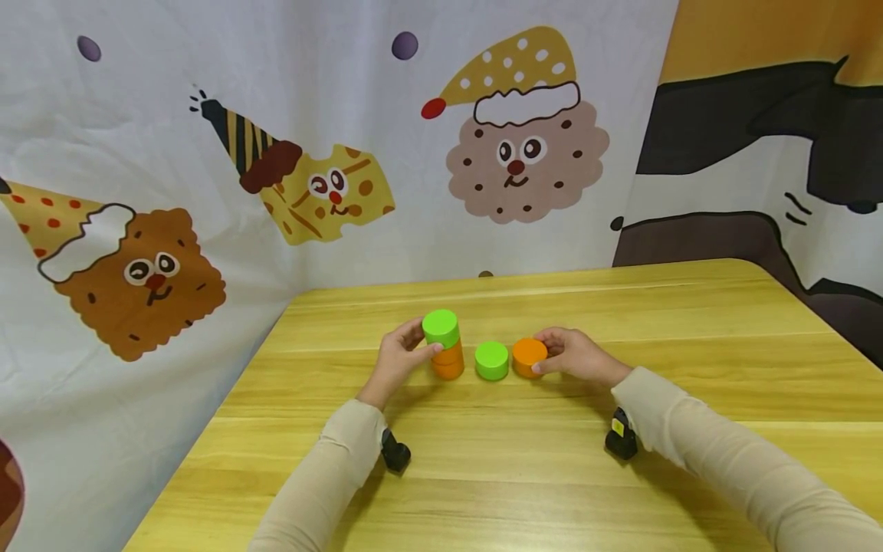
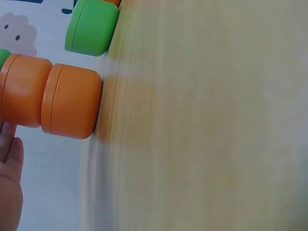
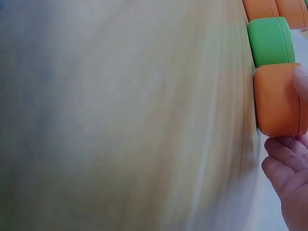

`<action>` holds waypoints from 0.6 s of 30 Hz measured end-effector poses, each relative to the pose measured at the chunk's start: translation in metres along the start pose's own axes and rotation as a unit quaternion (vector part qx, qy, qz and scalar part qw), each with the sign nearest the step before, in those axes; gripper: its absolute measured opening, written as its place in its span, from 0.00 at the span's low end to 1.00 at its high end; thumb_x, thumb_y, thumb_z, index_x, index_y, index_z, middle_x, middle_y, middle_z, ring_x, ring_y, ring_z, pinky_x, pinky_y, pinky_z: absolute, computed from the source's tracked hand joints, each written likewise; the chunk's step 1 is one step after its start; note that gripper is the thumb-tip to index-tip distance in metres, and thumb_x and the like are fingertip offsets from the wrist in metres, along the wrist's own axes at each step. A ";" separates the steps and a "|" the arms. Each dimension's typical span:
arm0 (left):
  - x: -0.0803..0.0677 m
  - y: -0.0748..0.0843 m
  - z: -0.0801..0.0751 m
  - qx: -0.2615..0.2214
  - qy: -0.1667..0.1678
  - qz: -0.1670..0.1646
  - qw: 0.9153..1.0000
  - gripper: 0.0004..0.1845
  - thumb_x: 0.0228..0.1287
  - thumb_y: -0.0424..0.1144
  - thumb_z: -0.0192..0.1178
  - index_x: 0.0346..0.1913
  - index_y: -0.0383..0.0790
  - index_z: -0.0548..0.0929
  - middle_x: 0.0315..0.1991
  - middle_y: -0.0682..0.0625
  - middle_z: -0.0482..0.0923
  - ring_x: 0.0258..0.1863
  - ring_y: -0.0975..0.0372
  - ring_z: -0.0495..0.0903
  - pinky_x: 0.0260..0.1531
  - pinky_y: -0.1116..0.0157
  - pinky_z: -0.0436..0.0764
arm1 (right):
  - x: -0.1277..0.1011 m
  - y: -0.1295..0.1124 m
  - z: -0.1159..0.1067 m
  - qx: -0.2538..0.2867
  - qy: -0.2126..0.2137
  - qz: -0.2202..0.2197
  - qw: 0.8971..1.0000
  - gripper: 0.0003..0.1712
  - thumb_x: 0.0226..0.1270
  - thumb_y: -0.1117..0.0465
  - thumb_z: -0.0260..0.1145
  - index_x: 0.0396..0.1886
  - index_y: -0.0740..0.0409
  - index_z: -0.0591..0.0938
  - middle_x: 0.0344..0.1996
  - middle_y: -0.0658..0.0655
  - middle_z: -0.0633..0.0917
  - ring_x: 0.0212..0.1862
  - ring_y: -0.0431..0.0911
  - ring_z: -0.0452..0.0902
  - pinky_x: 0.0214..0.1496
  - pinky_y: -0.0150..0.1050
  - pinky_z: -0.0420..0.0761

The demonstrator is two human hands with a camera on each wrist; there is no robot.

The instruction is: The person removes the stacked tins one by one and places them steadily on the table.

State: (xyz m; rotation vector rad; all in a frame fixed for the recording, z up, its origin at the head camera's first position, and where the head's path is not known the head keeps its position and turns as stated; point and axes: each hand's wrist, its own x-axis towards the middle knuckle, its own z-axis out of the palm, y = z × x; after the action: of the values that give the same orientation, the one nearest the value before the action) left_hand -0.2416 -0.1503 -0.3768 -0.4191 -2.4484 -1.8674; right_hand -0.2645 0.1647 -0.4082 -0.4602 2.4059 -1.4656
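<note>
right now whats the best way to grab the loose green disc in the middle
Pinch the green disc across its curved side wall, coming straight down from above. It lies flat on the table, close between the stack and the orange disc, so front and back of its rim seem freest.

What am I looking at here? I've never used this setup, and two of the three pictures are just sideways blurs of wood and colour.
No machine here: a person works with bare hands. The big picture comes from a camera on their head, looking down at a wooden table. The other two come from cameras strapped to the wrists, so they look tilted and very close.

On the table stands a stack of orange pucks with a green one on top; the left hand grips it. Beside it lies a single green puck, untouched. The right hand holds a single orange puck, which rests on the table.
</note>
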 end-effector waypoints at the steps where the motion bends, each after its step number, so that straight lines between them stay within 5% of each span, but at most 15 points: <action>1: 0.000 0.000 0.000 0.001 0.000 0.000 1.000 0.27 0.56 0.33 0.66 0.59 0.34 0.74 0.51 0.38 0.78 0.58 0.52 0.73 0.63 0.60 0.68 | 0.000 0.000 0.000 -0.002 0.002 0.001 1.000 0.33 0.53 0.61 0.72 0.57 0.69 0.71 0.50 0.64 0.78 0.50 0.51 0.74 0.52 0.41 0.78; 18: -0.002 0.002 0.000 -0.015 0.000 0.016 1.000 0.26 0.55 0.32 0.66 0.59 0.33 0.74 0.51 0.36 0.78 0.56 0.49 0.74 0.63 0.55 0.66 | -0.003 -0.005 0.000 -0.038 0.029 0.012 0.999 0.33 0.50 0.58 0.74 0.54 0.67 0.74 0.47 0.63 0.79 0.47 0.51 0.76 0.53 0.46 0.76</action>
State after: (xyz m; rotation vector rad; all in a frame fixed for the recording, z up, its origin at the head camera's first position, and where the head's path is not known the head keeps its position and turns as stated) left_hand -0.2396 -0.1498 -0.3755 -0.4569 -2.4007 -1.8936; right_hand -0.2612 0.1634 -0.4032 -0.4092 2.5098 -1.3995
